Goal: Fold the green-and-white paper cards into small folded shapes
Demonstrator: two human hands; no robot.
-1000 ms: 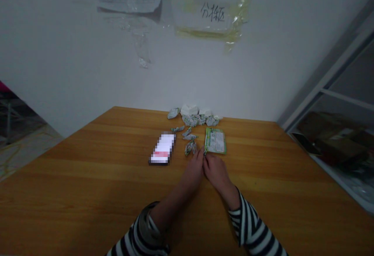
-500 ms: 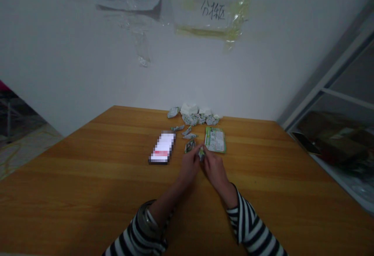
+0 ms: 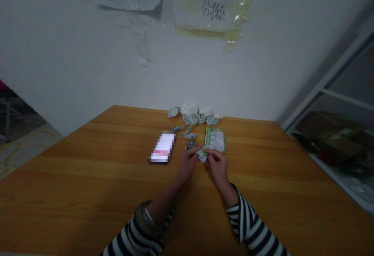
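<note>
Between my two hands is a small piece of green-and-white printed paper [image 3: 202, 155], folded or creased. My left hand [image 3: 187, 162] pinches its left side, and my right hand [image 3: 217, 165] pinches its right side. Just beyond my left fingers lies a dark, patterned folded piece [image 3: 191, 144]. A flat green-and-white printed packet [image 3: 215, 139] rests behind my right hand. Several small folded paper pieces [image 3: 190, 136] are scattered farther back, of the same grey-green print.
A phone [image 3: 162, 147] with a lit, blurred screen lies left of my hands on the wooden table [image 3: 96, 178]. Crumpled printed and white paper [image 3: 189, 110] sits along the back edge by the wall. Shelving [image 3: 330, 131] stands at the right.
The paper between my hands has been spread wider and shows more of its white face. My right hand has turned, with its fingers bent over the paper's edge.
</note>
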